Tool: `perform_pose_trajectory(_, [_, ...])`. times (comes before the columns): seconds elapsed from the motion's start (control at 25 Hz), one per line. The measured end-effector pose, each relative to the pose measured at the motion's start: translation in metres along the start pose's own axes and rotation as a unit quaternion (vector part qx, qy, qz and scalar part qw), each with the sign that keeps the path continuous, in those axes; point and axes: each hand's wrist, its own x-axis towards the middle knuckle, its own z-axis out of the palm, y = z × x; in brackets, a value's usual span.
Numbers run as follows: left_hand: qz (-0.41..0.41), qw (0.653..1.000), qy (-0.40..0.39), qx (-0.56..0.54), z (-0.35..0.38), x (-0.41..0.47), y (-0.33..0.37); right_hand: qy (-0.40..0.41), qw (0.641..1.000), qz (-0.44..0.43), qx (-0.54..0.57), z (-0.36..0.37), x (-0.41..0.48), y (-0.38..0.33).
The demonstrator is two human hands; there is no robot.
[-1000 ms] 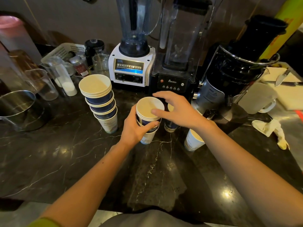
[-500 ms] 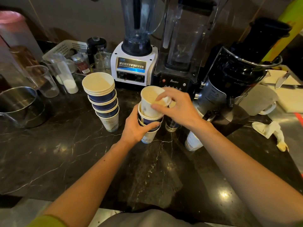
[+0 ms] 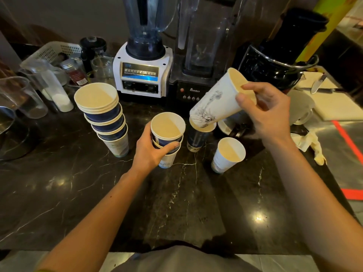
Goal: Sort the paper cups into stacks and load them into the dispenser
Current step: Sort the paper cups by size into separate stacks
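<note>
My left hand (image 3: pixel 150 152) grips a short stack of paper cups (image 3: pixel 168 132) standing on the dark marble counter (image 3: pixel 78 193). My right hand (image 3: pixel 267 112) holds a single white paper cup (image 3: pixel 216 103) by its rim, tilted, in the air above a dark blue cup (image 3: pixel 197 139). A taller stack of blue and white cups (image 3: pixel 104 116) stands to the left. One lone white cup (image 3: pixel 227 154) stands to the right of the held stack. No dispenser is visible.
Two blenders (image 3: pixel 145 55) and a black juicer (image 3: pixel 279 55) line the back of the counter. Clear measuring cups (image 3: pixel 45 83) and a white basket (image 3: pixel 53 51) stand at the back left, a metal pot (image 3: pixel 7 134) at far left. A cutting board with a knife (image 3: pixel 318 83) lies at right.
My right hand has lifted the top white cup out of the stack in my left hand and carried it up and to the right, tilting it.
</note>
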Motion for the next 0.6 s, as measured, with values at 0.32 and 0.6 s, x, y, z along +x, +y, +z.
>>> perform_pose_trajectory(0.32, [-0.008, 1.0, 0.001, -0.002, 0.002, 0.002, -0.001, 0.004, 0.99, 0.056, -0.127, -0.046, -0.037, 0.05])
perform_pose_trajectory(0.6, [-0.012, 1.0, -0.012, -0.003, 0.004, 0.001, 0.0, -0.2, 0.924, 0.161, -0.281, -0.018, -0.074, 0.106])
